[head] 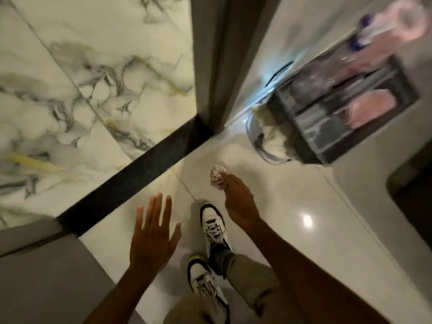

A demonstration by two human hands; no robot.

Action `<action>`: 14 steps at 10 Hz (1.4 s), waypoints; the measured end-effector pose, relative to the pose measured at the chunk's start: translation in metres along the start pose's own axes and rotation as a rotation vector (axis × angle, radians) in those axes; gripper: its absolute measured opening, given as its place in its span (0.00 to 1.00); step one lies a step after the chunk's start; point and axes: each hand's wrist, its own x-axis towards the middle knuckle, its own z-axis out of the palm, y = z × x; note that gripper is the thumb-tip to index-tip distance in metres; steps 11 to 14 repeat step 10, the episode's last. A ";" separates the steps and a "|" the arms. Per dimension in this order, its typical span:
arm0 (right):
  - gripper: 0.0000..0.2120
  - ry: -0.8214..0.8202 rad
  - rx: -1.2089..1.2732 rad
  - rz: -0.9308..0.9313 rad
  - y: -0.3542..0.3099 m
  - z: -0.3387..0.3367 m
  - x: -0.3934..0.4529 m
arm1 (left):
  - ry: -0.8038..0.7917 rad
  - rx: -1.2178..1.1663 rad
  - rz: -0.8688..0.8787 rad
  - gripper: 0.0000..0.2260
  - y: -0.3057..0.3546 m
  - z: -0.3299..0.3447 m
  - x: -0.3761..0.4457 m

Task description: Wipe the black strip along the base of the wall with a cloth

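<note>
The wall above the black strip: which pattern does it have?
White marble wall with grey and gold veins, head view.

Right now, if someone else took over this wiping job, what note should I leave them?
Left hand: open, fingers spread, empty, above the floor.
Right hand: holds a crumpled cloth at its fingertips, apart from the wall.
Black strip: runs along the base of the marble wall; the cloth is not touching it.
Done: cloth in hand. I cannot tell if any part has been wiped.
Left: bring the cloth to the strip and wipe along it.
</note>
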 end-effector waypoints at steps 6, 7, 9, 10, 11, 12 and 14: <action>0.25 0.431 0.563 0.564 0.108 -0.286 0.044 | -0.022 0.054 0.541 0.33 0.268 -0.143 0.235; 0.28 0.478 0.566 0.631 0.127 -0.258 0.094 | -0.072 0.137 0.580 0.33 0.274 -0.105 0.270; 0.44 0.199 0.414 0.666 0.139 -0.221 0.126 | -0.104 0.228 0.639 0.36 0.273 -0.083 0.291; 0.45 0.194 0.450 0.636 0.133 -0.221 0.118 | -0.141 0.195 0.636 0.37 0.274 -0.092 0.291; 0.45 0.194 0.450 0.636 0.133 -0.221 0.118 | -0.141 0.195 0.636 0.37 0.274 -0.092 0.291; 0.45 0.194 0.450 0.636 0.133 -0.221 0.118 | -0.141 0.195 0.636 0.37 0.274 -0.092 0.291; 0.45 0.194 0.450 0.636 0.133 -0.221 0.118 | -0.141 0.195 0.636 0.37 0.274 -0.092 0.291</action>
